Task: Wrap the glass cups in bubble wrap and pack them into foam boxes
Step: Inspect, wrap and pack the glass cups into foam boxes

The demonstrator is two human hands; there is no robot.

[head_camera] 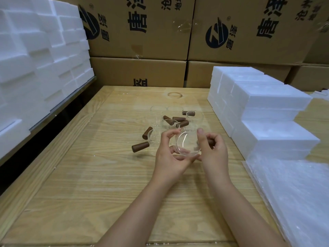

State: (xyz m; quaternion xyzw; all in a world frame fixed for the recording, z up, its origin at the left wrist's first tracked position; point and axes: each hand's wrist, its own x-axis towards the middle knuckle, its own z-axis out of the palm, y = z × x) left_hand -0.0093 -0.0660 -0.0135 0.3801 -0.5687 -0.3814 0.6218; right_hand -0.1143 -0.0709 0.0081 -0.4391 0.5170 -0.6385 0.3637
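Head view: the left hand (169, 154) and right hand (212, 150) both grip one clear glass cup (187, 142), held tilted above the table with fingers curled round it. Just behind it cluster more cups (158, 111), countable by six brown wooden handles (140, 146). On the pale wooden table (89, 175), bubble wrap (293, 193) and stacked foam boxes (263, 111) lie at right, with printed cartons (142, 32) behind.

The right hand (212, 148) hides most of the brown handle (211, 141) of the glass cup (187, 144) it holds. The see-through cups (159, 114) farther off blend into the table (89, 175), so their number is hard to tell. The bubble wrap (293, 193) runs off the right and near edges. The left foam stack (35, 59) is cut off too.
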